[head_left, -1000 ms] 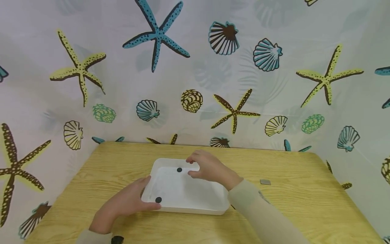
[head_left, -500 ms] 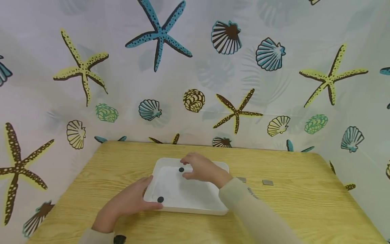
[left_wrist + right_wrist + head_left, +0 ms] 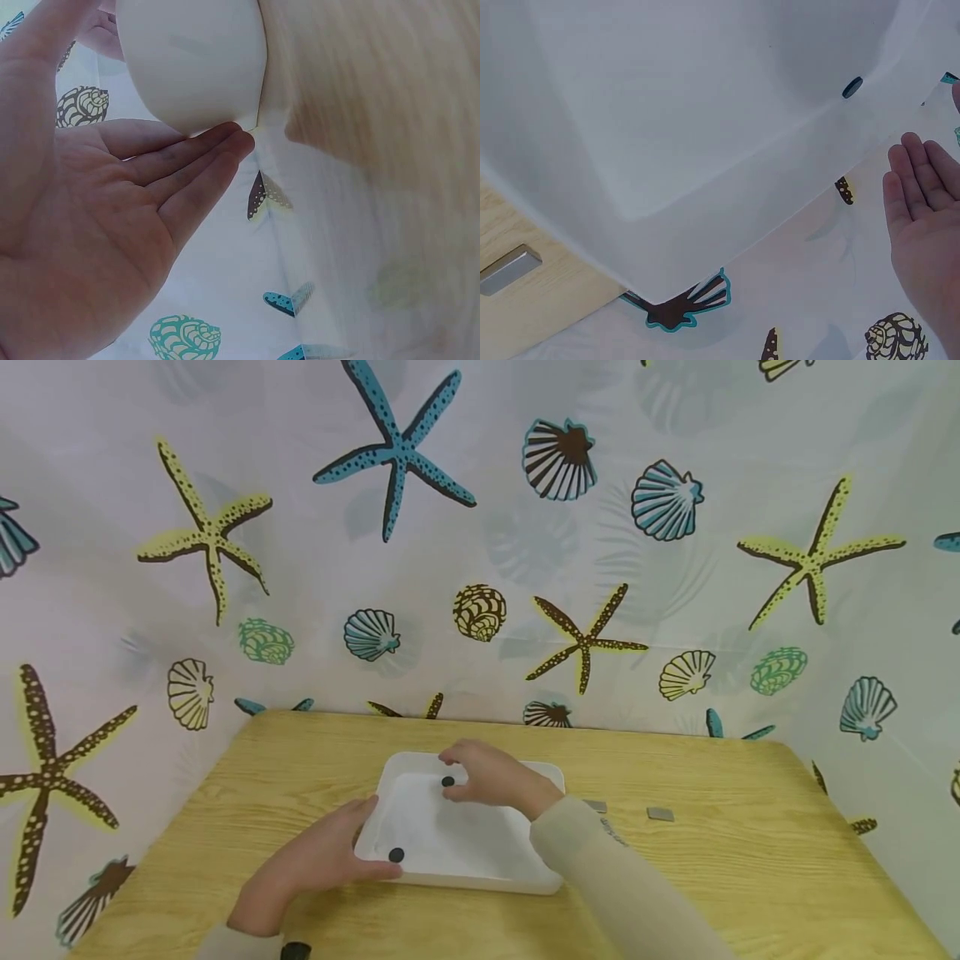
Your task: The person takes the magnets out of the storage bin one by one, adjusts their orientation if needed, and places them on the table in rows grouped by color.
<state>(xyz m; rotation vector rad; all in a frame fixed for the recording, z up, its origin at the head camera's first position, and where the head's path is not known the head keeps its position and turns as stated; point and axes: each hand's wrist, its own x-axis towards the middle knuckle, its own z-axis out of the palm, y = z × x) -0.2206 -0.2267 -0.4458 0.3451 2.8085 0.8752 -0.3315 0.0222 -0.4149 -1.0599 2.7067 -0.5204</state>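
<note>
A shallow white tray [image 3: 480,882] sits on the wooden table, with one black disc [image 3: 447,782] near its far left corner and another black disc [image 3: 396,855] at its near left corner. My left hand [image 3: 322,852] spans the tray's left end, thumb along the front wall. Its straight fingers touch the outer wall in the left wrist view. Over the back of the tray, my right hand [image 3: 491,777] has fingers and thumb spread apart on either side of the far disc. In the right wrist view its fingers [image 3: 922,180] extend straight beyond the tray's outer edge.
Two small grey metal bars lie on the table right of the tray, one grey bar [image 3: 660,814] farther out and another grey bar [image 3: 597,806] close to the right sleeve. A shell-and-starfish patterned curtain [image 3: 420,568] stands behind the table [image 3: 735,860] and along its sides.
My right hand has moved left along the back of the tray to the far disc, uncovering the nearer grey bar. My left hand stays at the tray's left end.
</note>
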